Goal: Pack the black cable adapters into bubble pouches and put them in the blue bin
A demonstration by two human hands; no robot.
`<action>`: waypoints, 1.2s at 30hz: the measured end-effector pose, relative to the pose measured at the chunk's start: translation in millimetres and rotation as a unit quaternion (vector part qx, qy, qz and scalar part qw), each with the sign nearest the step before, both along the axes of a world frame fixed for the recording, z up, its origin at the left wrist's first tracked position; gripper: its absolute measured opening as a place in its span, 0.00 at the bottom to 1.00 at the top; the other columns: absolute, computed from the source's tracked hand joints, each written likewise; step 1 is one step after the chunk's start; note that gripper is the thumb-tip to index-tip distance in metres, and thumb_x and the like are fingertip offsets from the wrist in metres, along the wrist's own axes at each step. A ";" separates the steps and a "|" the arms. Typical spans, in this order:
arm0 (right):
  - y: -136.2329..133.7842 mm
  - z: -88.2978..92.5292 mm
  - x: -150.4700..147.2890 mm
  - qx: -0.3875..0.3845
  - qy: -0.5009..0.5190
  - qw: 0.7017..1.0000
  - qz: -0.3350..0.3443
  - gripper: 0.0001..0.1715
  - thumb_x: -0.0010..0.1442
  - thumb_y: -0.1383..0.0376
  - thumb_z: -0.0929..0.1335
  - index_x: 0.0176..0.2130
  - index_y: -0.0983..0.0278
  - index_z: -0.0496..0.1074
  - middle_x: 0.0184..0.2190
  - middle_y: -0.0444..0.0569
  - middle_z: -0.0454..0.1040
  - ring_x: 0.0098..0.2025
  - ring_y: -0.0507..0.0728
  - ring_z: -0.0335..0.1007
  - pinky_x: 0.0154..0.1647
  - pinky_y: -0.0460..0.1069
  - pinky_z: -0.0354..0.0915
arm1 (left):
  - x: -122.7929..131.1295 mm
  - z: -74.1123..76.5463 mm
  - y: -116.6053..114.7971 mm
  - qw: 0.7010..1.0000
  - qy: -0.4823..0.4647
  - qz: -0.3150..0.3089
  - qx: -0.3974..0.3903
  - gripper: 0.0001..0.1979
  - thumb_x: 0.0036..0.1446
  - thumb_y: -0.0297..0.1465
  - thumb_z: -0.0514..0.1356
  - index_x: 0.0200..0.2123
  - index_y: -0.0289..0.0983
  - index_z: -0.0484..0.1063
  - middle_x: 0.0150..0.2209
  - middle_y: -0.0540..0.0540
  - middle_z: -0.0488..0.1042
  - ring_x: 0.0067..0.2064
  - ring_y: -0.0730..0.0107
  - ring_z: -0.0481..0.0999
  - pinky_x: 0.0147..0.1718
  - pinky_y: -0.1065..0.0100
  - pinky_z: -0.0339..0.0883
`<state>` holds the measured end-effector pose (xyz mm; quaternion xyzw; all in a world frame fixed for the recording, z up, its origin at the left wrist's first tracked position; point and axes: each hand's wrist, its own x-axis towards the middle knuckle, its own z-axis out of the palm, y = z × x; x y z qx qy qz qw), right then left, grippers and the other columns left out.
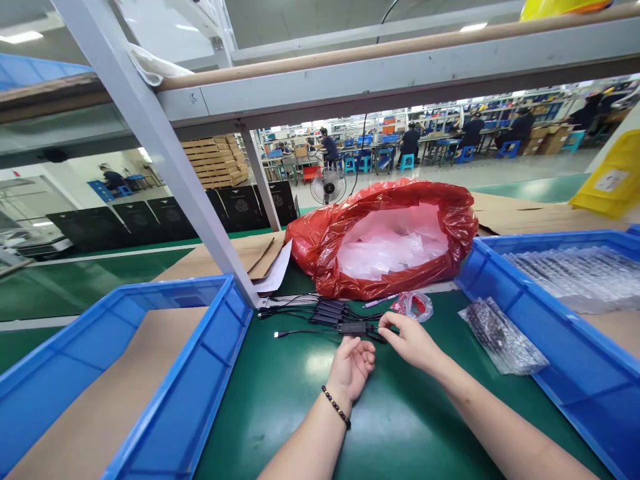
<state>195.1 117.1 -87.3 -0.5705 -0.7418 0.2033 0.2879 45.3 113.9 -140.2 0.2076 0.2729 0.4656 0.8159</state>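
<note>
A black adapter cable (pixel 353 328) with a small inline box and a plug at its left end lies across the green worktop. My left hand (pixel 351 370), palm up with curled fingers and a beaded bracelet at the wrist, has its thumb and forefinger at the box's lower edge. At the box's right end, my right hand (pixel 409 339) pinches the black cable between thumb and fingers; its fingertips partly hide it. Just behind, several similar adapter cables (pixel 327 310) lie side by side. A clear bag with red pieces (pixel 414 306) and a purple pen (pixel 380 301) lie near my right hand.
Blue bins flank me: the left bin (pixel 200 363) has cardboard inside, the right bin (pixel 530 313) holds rows of clear-bagged items. A bubble-wrap packet (pixel 500 335) leans by it. Behind stands a red plastic bag (pixel 320 247) of clear packaging. A metal post (pixel 165 153) rises left.
</note>
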 end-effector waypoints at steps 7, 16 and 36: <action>-27.5 -24.5 16.2 -0.065 0.171 0.982 0.038 0.19 0.53 0.60 0.63 0.45 0.65 0.63 0.29 0.44 0.68 0.24 0.50 0.61 0.26 0.45 0.60 | 1.7 2.5 -8.7 0.998 0.020 -0.029 0.050 0.27 0.47 0.36 0.61 0.50 0.33 0.62 0.21 0.47 0.74 0.18 0.75 0.69 0.18 0.75 0.60; -16.2 -33.3 44.1 -0.019 0.011 0.998 0.051 0.15 0.59 0.60 0.58 0.29 0.64 0.67 0.27 0.47 0.70 0.31 0.55 0.66 0.35 0.49 0.62 | -2.0 1.6 -7.2 0.998 0.022 -0.021 0.050 0.25 0.47 0.34 0.61 0.49 0.33 0.63 0.20 0.47 0.75 0.20 0.71 0.73 0.21 0.73 0.63; -38.2 -49.2 -18.1 -0.274 0.348 0.886 0.134 0.13 0.48 0.59 0.66 0.22 0.66 0.62 0.18 0.44 0.69 0.19 0.49 0.62 0.24 0.45 0.59 | 11.4 12.5 -23.8 0.966 0.166 0.106 0.166 0.43 0.47 0.34 0.62 0.60 0.47 0.38 0.47 0.40 0.71 0.44 0.60 0.74 0.39 0.64 0.67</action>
